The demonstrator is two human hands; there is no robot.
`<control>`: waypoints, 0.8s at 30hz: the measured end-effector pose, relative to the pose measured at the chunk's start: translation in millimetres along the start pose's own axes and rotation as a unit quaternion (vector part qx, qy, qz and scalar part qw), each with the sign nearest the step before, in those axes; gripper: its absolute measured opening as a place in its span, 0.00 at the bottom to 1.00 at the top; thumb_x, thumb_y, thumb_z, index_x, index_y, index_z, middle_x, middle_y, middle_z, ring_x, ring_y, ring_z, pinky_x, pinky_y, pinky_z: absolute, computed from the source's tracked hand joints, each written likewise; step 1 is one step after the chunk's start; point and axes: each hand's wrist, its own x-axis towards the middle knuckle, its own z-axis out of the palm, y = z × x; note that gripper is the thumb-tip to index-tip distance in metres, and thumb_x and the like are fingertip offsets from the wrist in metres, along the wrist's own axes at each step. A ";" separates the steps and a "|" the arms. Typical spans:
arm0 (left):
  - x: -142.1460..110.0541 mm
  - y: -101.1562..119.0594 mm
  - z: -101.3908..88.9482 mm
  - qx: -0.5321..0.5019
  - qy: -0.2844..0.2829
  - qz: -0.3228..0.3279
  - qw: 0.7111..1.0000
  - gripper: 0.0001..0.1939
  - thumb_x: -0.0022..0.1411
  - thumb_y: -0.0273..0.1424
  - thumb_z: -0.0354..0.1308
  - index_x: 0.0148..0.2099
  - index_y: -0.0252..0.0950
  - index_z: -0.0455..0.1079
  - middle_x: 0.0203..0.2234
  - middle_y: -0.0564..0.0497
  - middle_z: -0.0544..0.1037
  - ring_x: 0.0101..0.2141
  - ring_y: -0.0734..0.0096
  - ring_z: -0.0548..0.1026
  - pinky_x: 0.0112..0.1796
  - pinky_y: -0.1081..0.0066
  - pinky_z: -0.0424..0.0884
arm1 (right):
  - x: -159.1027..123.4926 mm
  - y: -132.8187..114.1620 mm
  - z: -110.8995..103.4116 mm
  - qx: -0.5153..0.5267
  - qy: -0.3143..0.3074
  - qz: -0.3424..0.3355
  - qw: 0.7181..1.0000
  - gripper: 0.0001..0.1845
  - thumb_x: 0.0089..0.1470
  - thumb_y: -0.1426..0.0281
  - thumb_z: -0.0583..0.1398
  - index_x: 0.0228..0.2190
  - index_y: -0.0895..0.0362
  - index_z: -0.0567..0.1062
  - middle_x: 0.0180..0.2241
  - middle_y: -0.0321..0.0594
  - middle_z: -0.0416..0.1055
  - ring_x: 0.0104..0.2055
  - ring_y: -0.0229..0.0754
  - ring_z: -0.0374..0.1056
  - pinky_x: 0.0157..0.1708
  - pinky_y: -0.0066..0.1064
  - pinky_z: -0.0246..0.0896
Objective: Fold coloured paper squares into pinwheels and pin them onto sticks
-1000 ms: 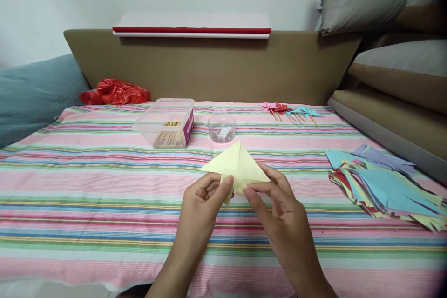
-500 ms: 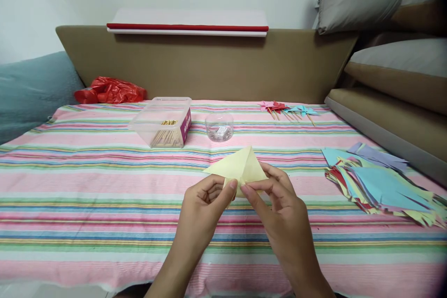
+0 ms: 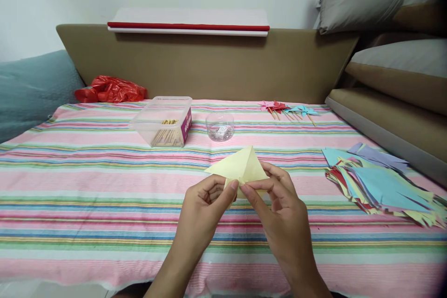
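A pale yellow sheet of paper (image 3: 237, 164) is held between both hands above the striped cloth, its upper corner pointing away from me. My left hand (image 3: 206, 202) pinches its near left part, thumb on top. With thumb and index finger, my right hand (image 3: 279, 198) grips the near right part close to the left thumb. Part of the paper bends in toward the middle between the two thumbs. The fingers hide its lower edge. Just beyond the paper stands a clear round tub (image 3: 220, 128) with small contents and a white label.
A clear plastic box (image 3: 162, 123) of thin wooden sticks stands at the back left, near a red plastic bag (image 3: 113, 89). Paper pinwheels (image 3: 288, 108) on sticks lie at the back right. Cut coloured paper (image 3: 384, 186) is piled at right beside stacked cushions (image 3: 394, 116).
Both hands have drawn closer together, and the right part of the yellow paper has been bent toward the middle. The view has shifted slightly; during the last half second little moved.
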 end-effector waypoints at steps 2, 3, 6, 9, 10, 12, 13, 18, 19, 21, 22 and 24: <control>-0.3 -0.3 -0.3 0.003 -0.002 -0.003 1.000 0.11 0.63 0.37 0.67 0.31 0.35 0.77 0.25 0.54 0.75 0.28 0.77 0.70 0.30 0.79 0.67 | -0.6 0.9 0.1 0.002 0.003 -0.007 1.000 0.06 0.55 0.60 0.69 0.30 0.48 0.82 0.55 0.41 0.68 0.59 0.55 0.66 0.60 0.57 0.60; -0.5 -0.4 -0.4 0.004 -0.003 -0.004 1.000 0.11 0.63 0.37 0.66 0.31 0.35 0.77 0.25 0.54 0.75 0.28 0.77 0.70 0.30 0.79 0.67 | -0.8 1.1 0.1 0.002 0.003 -0.010 1.000 0.05 0.55 0.61 0.69 0.30 0.48 0.82 0.55 0.41 0.68 0.59 0.55 0.66 0.59 0.57 0.61; -1.2 -0.6 -0.7 0.000 -0.005 -0.003 1.000 0.11 0.63 0.37 0.67 0.31 0.35 0.77 0.25 0.54 0.74 0.28 0.77 0.70 0.30 0.80 0.67 | -0.7 1.3 0.4 0.001 0.004 -0.014 1.000 0.05 0.55 0.61 0.69 0.30 0.47 0.82 0.54 0.40 0.68 0.59 0.55 0.67 0.58 0.56 0.62; -2.0 -0.8 -0.8 -0.006 -0.004 0.000 1.000 0.11 0.63 0.37 0.67 0.31 0.35 0.77 0.24 0.54 0.75 0.28 0.78 0.70 0.30 0.80 0.67 | -0.1 1.4 1.3 0.002 0.006 -0.015 1.000 0.06 0.55 0.61 0.69 0.30 0.48 0.82 0.54 0.41 0.68 0.58 0.55 0.67 0.58 0.55 0.62; -2.1 -1.0 -0.8 -0.007 -0.004 0.001 1.000 0.11 0.63 0.37 0.67 0.31 0.35 0.77 0.24 0.54 0.75 0.28 0.78 0.70 0.30 0.80 0.67 | 0.0 1.4 1.6 0.003 0.006 -0.016 1.000 0.06 0.55 0.61 0.69 0.30 0.49 0.82 0.54 0.41 0.68 0.58 0.55 0.67 0.58 0.55 0.62; -2.2 -1.3 -0.7 -0.007 -0.003 0.004 1.000 0.10 0.63 0.36 0.67 0.32 0.35 0.77 0.24 0.55 0.75 0.27 0.78 0.70 0.30 0.80 0.67 | 0.1 1.3 2.2 0.006 0.005 -0.014 1.000 0.06 0.55 0.61 0.69 0.30 0.49 0.81 0.54 0.42 0.68 0.58 0.55 0.68 0.58 0.55 0.63; -2.1 -1.4 -0.7 -0.007 -0.003 0.005 1.000 0.10 0.63 0.36 0.67 0.32 0.36 0.77 0.24 0.55 0.75 0.27 0.78 0.70 0.29 0.80 0.67 | 0.1 1.2 2.4 0.007 0.005 -0.013 1.000 0.07 0.55 0.61 0.69 0.30 0.49 0.81 0.54 0.42 0.68 0.58 0.55 0.68 0.58 0.55 0.63; -1.2 -0.3 0.1 -0.005 0.004 0.006 1.000 0.10 0.63 0.36 0.67 0.32 0.36 0.78 0.24 0.54 0.76 0.28 0.77 0.71 0.30 0.79 0.67 | -0.2 -1.5 2.1 0.012 0.000 -0.001 1.000 0.06 0.55 0.60 0.68 0.30 0.49 0.81 0.54 0.40 0.67 0.59 0.55 0.67 0.59 0.54 0.62; -1.3 0.0 0.3 -0.004 0.005 0.007 1.000 0.09 0.63 0.36 0.67 0.32 0.36 0.78 0.25 0.54 0.77 0.28 0.77 0.72 0.30 0.79 0.67 | -0.2 -2.4 2.0 0.013 -0.001 0.003 1.000 0.06 0.55 0.60 0.68 0.30 0.49 0.81 0.54 0.40 0.67 0.59 0.54 0.67 0.59 0.54 0.62; -1.7 0.5 0.8 0.000 0.009 0.009 1.000 0.09 0.63 0.35 0.67 0.33 0.36 0.79 0.24 0.54 0.76 0.28 0.76 0.72 0.30 0.79 0.67 | -0.5 -4.0 2.3 0.017 -0.001 0.010 1.000 0.06 0.56 0.60 0.68 0.30 0.49 0.81 0.54 0.40 0.67 0.59 0.54 0.66 0.59 0.54 0.61; -2.0 0.7 1.0 0.002 0.011 0.010 1.000 0.08 0.63 0.35 0.67 0.33 0.36 0.79 0.24 0.54 0.76 0.27 0.76 0.72 0.29 0.79 0.67 | -0.8 -4.6 2.7 0.017 -0.002 0.013 1.000 0.07 0.56 0.60 0.68 0.30 0.49 0.81 0.54 0.41 0.67 0.59 0.54 0.66 0.59 0.54 0.61; -2.5 0.9 1.3 0.003 0.015 0.013 1.000 0.09 0.62 0.35 0.68 0.32 0.36 0.79 0.23 0.54 0.76 0.27 0.76 0.71 0.29 0.78 0.67 | -1.7 -5.3 4.1 0.015 -0.006 0.018 1.000 0.08 0.56 0.60 0.68 0.30 0.50 0.81 0.54 0.41 0.67 0.60 0.55 0.66 0.60 0.53 0.61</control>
